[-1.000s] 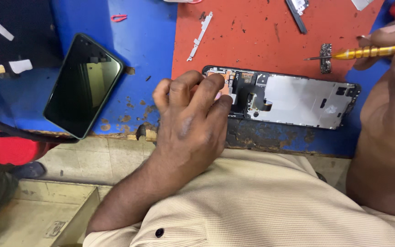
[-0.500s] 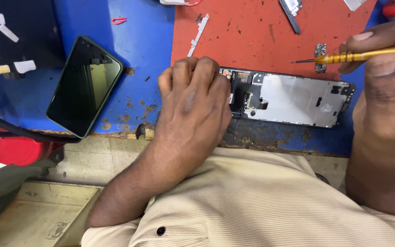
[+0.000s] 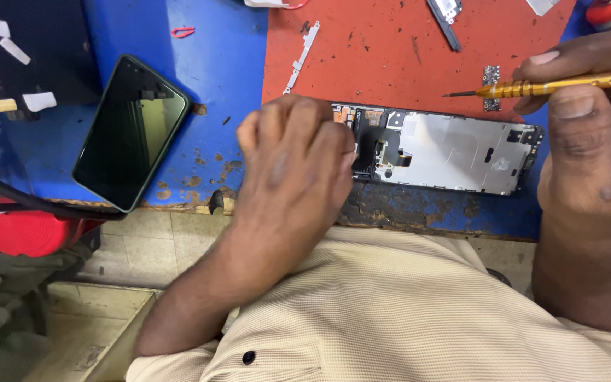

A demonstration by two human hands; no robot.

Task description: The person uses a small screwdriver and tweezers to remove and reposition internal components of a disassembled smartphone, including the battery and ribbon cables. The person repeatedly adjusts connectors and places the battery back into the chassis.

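Note:
An opened phone [image 3: 454, 152] with its silver inner frame showing lies across the edge of a red mat [image 3: 390, 49]. My left hand [image 3: 295, 166] rests palm down over the phone's left end, fingers curled onto it and hiding that end. My right hand [image 3: 588, 141] is at the right end of the phone and grips a yellow screwdriver [image 3: 553, 86]. The screwdriver points left, and its thin tip hovers just above the phone's far edge. A small metal plate [image 3: 491, 76] lies right by the tip.
A black phone [image 3: 132, 131] lies screen up on the blue bench top [image 3: 220, 71] at the left. A white metal strip [image 3: 301, 56] and small parts lie on the mat's far side. A dark box [image 3: 30, 49] and cables [image 3: 8, 194] stand far left, above a red object [image 3: 22, 230].
My left hand has slid further over the phone's left end and now covers it. The right hand has brought the screwdriver tip a little to the left, closer over the phone.

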